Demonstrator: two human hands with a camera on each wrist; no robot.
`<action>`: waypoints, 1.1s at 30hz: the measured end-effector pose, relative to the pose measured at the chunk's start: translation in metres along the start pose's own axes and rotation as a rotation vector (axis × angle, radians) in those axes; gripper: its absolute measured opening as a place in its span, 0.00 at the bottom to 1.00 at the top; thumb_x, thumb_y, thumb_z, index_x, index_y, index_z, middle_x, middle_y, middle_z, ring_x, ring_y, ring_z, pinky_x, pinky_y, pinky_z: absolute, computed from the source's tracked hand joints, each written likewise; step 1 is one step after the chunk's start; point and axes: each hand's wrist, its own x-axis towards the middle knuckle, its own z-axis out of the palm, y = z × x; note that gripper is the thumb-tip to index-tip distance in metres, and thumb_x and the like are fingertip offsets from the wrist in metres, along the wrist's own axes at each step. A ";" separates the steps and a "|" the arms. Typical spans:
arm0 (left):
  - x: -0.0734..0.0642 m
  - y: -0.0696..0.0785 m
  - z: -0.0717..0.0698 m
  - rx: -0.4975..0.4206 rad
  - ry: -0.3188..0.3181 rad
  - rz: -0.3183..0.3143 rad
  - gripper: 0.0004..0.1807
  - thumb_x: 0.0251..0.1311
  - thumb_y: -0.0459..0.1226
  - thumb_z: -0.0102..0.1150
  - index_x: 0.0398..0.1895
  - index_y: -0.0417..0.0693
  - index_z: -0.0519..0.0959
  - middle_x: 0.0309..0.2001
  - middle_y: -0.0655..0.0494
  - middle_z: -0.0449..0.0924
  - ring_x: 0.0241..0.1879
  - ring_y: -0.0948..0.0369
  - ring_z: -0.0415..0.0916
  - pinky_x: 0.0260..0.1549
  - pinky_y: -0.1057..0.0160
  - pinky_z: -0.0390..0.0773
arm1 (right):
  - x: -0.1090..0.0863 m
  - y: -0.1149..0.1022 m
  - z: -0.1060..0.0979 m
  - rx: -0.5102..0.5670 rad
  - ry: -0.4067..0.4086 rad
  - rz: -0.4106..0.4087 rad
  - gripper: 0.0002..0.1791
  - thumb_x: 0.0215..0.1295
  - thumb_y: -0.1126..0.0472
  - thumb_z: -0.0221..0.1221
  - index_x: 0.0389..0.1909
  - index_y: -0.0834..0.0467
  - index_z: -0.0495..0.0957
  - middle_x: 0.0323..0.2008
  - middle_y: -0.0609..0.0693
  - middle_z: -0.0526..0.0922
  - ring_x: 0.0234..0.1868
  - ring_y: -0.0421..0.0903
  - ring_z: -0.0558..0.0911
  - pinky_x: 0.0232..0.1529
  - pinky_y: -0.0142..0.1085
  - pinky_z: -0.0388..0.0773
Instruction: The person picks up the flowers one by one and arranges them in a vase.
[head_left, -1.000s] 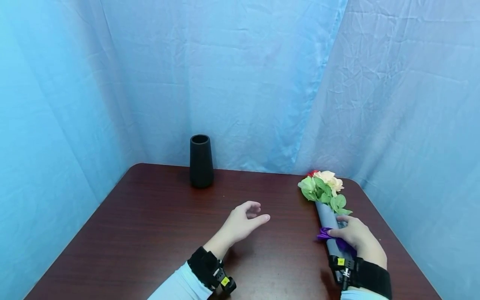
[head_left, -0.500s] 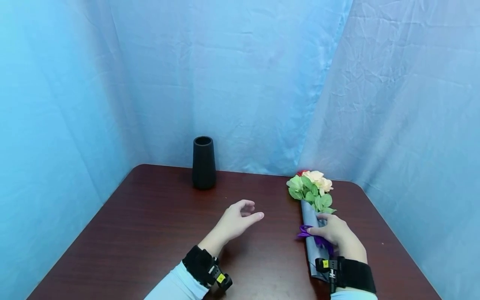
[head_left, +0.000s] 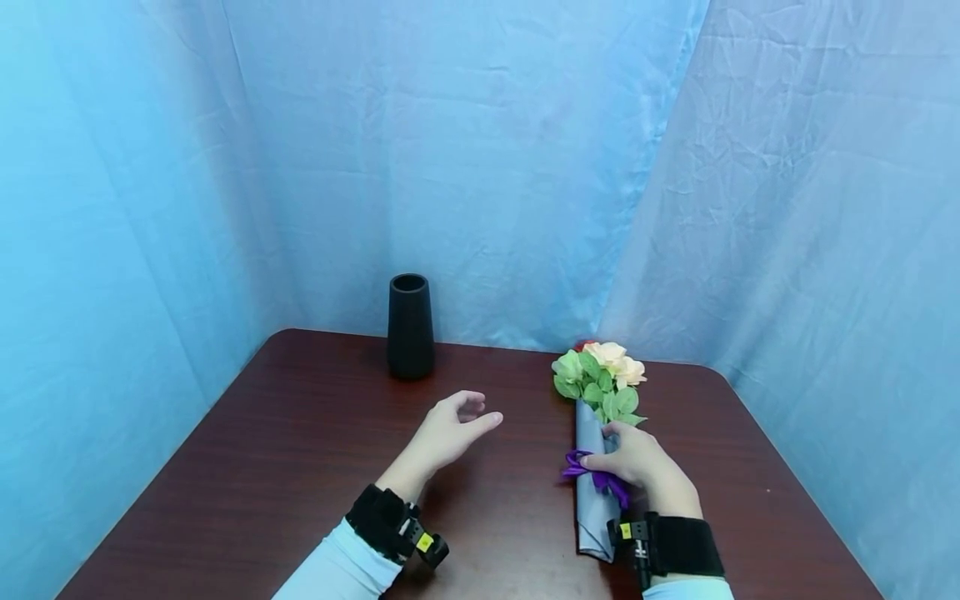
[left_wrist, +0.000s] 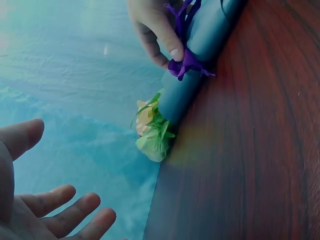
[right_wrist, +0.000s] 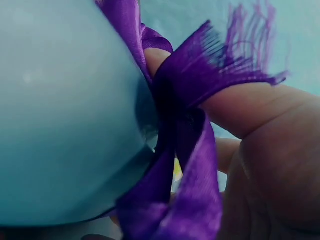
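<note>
A bouquet (head_left: 592, 433) wrapped in grey paper, with cream flowers and green leaves, lies on the dark wooden table (head_left: 300, 467) at the right. A purple ribbon (head_left: 592, 475) is tied round the wrap. My right hand (head_left: 637, 462) grips the wrap at the ribbon; the right wrist view shows the ribbon (right_wrist: 190, 150) and grey paper (right_wrist: 65, 115) pressed against my fingers. In the left wrist view the bouquet (left_wrist: 180, 85) and that hand (left_wrist: 155, 30) show at the top. My left hand (head_left: 446, 429) hovers over the table's middle, fingers relaxed, holding nothing.
A black tapered vase (head_left: 409, 327) stands upright at the table's back edge, left of centre. Blue cloth (head_left: 480, 167) hangs behind and on both sides of the table.
My right hand has slid the bouquet leftward across the table toward the middle. My left hand has drifted slightly left and stays open.
</note>
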 end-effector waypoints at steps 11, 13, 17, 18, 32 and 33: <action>0.020 -0.004 0.003 0.064 -0.053 -0.029 0.34 0.61 0.59 0.67 0.65 0.51 0.77 0.60 0.53 0.79 0.61 0.51 0.76 0.57 0.46 0.77 | 0.000 -0.007 0.002 0.032 -0.018 -0.048 0.42 0.52 0.46 0.76 0.63 0.65 0.74 0.54 0.63 0.81 0.48 0.54 0.79 0.47 0.53 0.79; 0.025 -0.005 0.004 0.078 -0.059 -0.028 0.34 0.61 0.59 0.67 0.64 0.51 0.77 0.60 0.53 0.79 0.61 0.51 0.76 0.57 0.45 0.77 | 0.000 -0.006 0.001 0.029 -0.013 -0.048 0.42 0.52 0.45 0.76 0.63 0.65 0.74 0.54 0.62 0.81 0.48 0.54 0.79 0.48 0.53 0.79; 0.032 -0.005 0.008 0.091 -0.067 -0.033 0.33 0.61 0.59 0.67 0.64 0.51 0.77 0.60 0.53 0.80 0.61 0.51 0.76 0.58 0.45 0.76 | 0.001 -0.006 0.002 0.031 -0.002 -0.044 0.40 0.52 0.45 0.76 0.60 0.63 0.76 0.52 0.59 0.82 0.44 0.51 0.80 0.44 0.50 0.80; 0.033 -0.005 0.009 0.093 -0.070 -0.033 0.33 0.61 0.58 0.67 0.64 0.51 0.77 0.60 0.53 0.80 0.61 0.51 0.76 0.58 0.45 0.76 | 0.001 -0.007 0.002 0.033 0.000 -0.043 0.39 0.52 0.45 0.76 0.60 0.63 0.76 0.51 0.59 0.82 0.43 0.50 0.80 0.43 0.48 0.80; 0.024 -0.011 -0.010 0.165 -0.051 -0.065 0.33 0.61 0.59 0.67 0.63 0.50 0.79 0.59 0.52 0.80 0.60 0.50 0.75 0.59 0.42 0.75 | 0.001 -0.048 0.030 0.009 -0.024 -0.125 0.36 0.52 0.41 0.76 0.57 0.56 0.78 0.51 0.58 0.78 0.44 0.50 0.77 0.39 0.45 0.79; 0.023 -0.012 -0.012 0.171 -0.047 -0.067 0.33 0.61 0.58 0.67 0.63 0.50 0.79 0.59 0.52 0.80 0.60 0.50 0.75 0.59 0.42 0.75 | 0.000 -0.049 0.031 -0.001 -0.023 -0.131 0.36 0.52 0.41 0.76 0.57 0.56 0.78 0.51 0.57 0.78 0.45 0.50 0.77 0.42 0.47 0.79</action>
